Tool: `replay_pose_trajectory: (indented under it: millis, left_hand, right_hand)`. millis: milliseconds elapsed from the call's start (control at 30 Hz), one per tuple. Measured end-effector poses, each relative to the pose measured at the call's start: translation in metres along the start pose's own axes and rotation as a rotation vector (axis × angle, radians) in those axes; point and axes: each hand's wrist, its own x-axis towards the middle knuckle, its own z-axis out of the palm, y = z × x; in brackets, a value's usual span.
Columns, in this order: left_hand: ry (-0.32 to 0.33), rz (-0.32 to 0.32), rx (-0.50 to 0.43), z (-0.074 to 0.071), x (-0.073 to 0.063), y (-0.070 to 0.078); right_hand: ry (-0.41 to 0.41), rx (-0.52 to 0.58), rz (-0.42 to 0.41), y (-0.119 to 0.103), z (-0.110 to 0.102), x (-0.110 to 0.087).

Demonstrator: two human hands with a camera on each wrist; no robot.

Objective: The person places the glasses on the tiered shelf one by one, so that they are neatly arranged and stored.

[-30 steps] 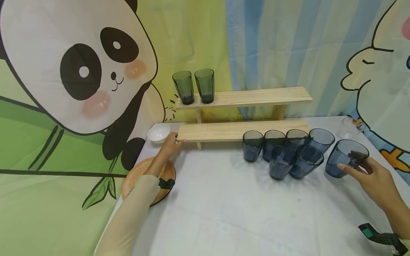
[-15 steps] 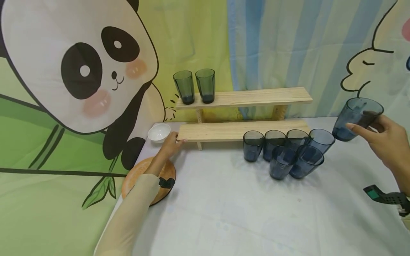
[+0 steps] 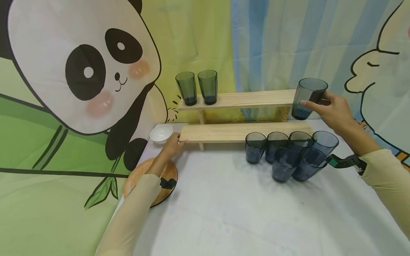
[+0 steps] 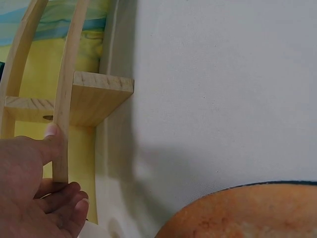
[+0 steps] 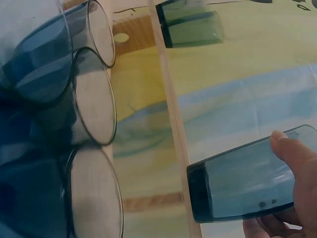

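White cloth printed with a large black-and-white panda [image 3: 86, 57] hangs at the far left. Nearer, a beige sleeve [image 3: 128, 220] reaches over a round orange plate with a dark rim [image 3: 137, 174], and beyond that a small white bowl [image 3: 161, 136] sits just beside the left hand [image 3: 172, 146]. That hand pinches the left end of the lower shelf of a two-tier pale wooden rack [image 3: 211, 133], its gap no wider than the plank: the left wrist view shows the thumb on one face and curled fingers at the other. On the left part of the upper shelf two green clear glass tumblers [image 3: 186, 89] stand upright side by side. To the right, six smoky blue glass tumblers [image 3: 285, 167] stand clustered on the white tabletop [image 3: 237, 206], in front of the right half of the lower shelf, four in a far row and two nearer. Above them, the right hand [image 3: 334, 111] grips one more blue glass tumbler [image 3: 306, 91], thumb and fingers parted by the glass's width. This tumbler is roughly upright at the right end of the upper shelf; whether its dark base touches the wood I cannot tell. At the far right, a second beige sleeve [image 3: 384, 177] ends behind a dark wrist strap [image 3: 347, 162].
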Motion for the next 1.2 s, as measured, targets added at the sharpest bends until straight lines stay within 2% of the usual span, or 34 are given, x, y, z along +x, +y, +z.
replay_pose_trajectory:
  millis: [333, 700, 867, 1033, 1200]
  left_hand:
    - [0.002, -0.016, -0.005, 0.0, -0.002, 0.001]
    - [-0.003, 0.002, -0.001, 0.002, 0.0, 0.0]
    - [-0.017, -0.005, 0.003, 0.002, 0.001, 0.001]
    - [-0.008, 0.02, 0.013, -0.001, 0.003, 0.002]
    - [0.001, 0.009, 0.019, -0.001, 0.004, 0.0]
  right_hand:
    - [-0.073, 0.102, -0.069, -0.043, 0.054, 0.041]
    - [-0.129, 0.096, -0.101, -0.095, 0.096, 0.066]
    - [-0.146, 0.127, -0.084, -0.112, 0.112, 0.077]
    - [-0.138, 0.144, -0.033, -0.127, 0.126, 0.09]
    - [-0.128, 0.212, -0.004, -0.137, 0.144, 0.102]
